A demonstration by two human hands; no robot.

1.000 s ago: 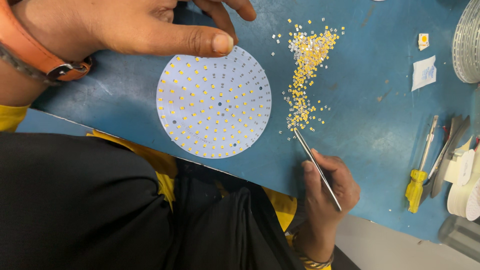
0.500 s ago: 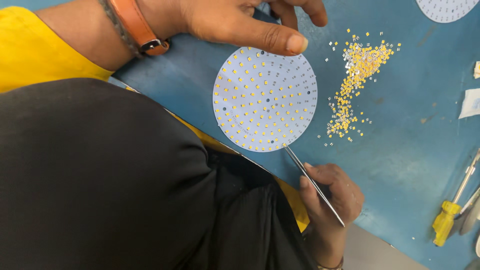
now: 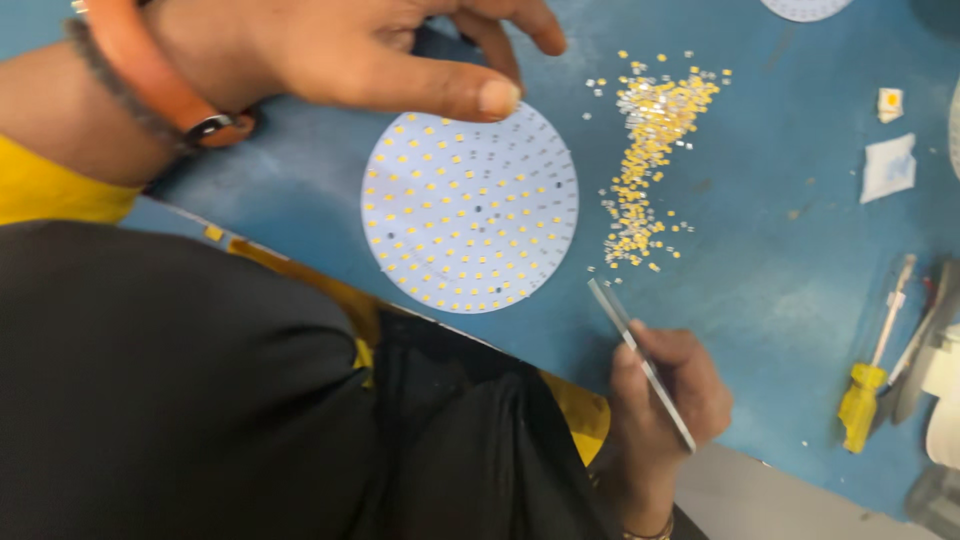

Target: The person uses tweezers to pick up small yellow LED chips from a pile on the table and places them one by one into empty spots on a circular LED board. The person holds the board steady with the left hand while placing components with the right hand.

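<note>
Blue work surface (image 3: 780, 290) fills most of view. Yellow-handled screwdriver (image 3: 866, 392) lies near right edge, shaft angled up and right. Blurred pale tools just beside it at right edge, kind unclear. Small white paper scrap (image 3: 888, 166) at upper right; small white square with yellow centre (image 3: 889, 101) just above it, apart. Part of second round white board (image 3: 806, 8) cut off by top edge. Grey strip (image 3: 780, 500) along bench front, lower right.

Person in yellow and black clothing

An orange wrist strap (image 3: 150, 75) with a dark buckle circles one wrist; a thin bangle (image 3: 648, 530) circles the other.
</note>
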